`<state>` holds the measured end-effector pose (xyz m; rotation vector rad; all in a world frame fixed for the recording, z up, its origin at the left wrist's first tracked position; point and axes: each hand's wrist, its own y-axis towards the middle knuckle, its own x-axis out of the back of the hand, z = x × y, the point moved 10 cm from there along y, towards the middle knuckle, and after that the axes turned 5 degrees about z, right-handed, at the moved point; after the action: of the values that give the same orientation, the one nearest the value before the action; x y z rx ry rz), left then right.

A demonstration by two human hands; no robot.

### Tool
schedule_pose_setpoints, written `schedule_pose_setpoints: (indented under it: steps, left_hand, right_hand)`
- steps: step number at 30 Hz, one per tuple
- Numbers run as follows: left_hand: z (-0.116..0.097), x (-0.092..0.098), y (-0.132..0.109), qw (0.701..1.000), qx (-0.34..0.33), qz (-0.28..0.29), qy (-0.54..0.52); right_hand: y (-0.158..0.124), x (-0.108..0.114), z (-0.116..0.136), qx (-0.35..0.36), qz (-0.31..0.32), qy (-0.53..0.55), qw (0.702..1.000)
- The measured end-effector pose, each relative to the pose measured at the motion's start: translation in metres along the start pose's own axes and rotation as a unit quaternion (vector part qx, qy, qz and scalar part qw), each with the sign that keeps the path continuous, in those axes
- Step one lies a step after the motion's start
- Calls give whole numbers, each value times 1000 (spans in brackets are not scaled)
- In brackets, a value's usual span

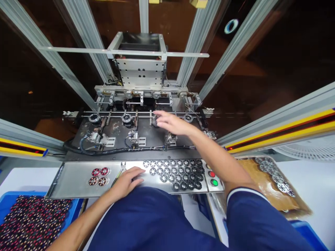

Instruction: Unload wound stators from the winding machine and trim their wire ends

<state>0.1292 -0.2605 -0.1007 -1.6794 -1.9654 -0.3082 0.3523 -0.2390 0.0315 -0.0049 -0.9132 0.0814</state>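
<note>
My right hand (170, 122) reaches over the third winding station of the machine, its fingers stretched to the left and slightly apart. Under the fingers a dark round holder (155, 122) shows in part; the hand hides the rest. No part is visible in that hand. My left hand (130, 178) rests on the metal tray (75, 177), fingers extended and holding nothing. Beside it lie cutting pliers (122, 168), partly covered by the hand. Black slotted motor cores (180, 170) stand in rows to its right. Several wound cores (101, 177) with reddish coils sit to its left.
Other stations hold round cores (127, 119) and a ring (187, 118). Red (211, 174) and green (215, 182) buttons flank the tray. A blue bin (74, 212) of wound cores is lower left; a bag (264, 181) with metal cores lies right. Yellow light bars (282, 130) border the opening.
</note>
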Motion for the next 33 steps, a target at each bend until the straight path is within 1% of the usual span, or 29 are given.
schedule_pose_setpoints:
  steps: [2,3,5,7,11,16,20,24,28,30,33]
  left_hand:
    - [3,-23,20,997,-33,57,33]
    - [5,-32,26,995,-45,79,50]
    - [6,-44,34,989,-62,107,82]
    - [8,-49,35,983,-71,124,111]
    - [16,-51,28,975,-77,135,160]
    - [36,-49,18,969,-65,93,219]
    - [43,-45,12,966,-70,50,243]
    - [43,-39,9,967,-81,5,240]
    - [40,-29,8,974,-81,-40,208]
    - [37,-21,6,978,-72,-64,183]
    - [31,-4,0,984,-39,-105,141]
  right_hand:
    - [24,12,-42,-46,15,-45,998]
    - [34,13,-58,-60,24,-57,996]
    - [50,10,-81,-75,37,-72,994]
    - [59,2,-94,-80,49,-88,992]
    - [66,-12,-106,-77,74,-109,988]
    - [72,-14,-115,-79,96,-125,984]
    - [73,-14,-114,-80,120,-137,980]
    - [73,-14,-110,-81,140,-151,975]
    - [72,-14,-109,-84,147,-164,972]
    - [73,-14,-108,-84,150,-169,971]
    - [75,-16,-108,-84,155,-175,969]
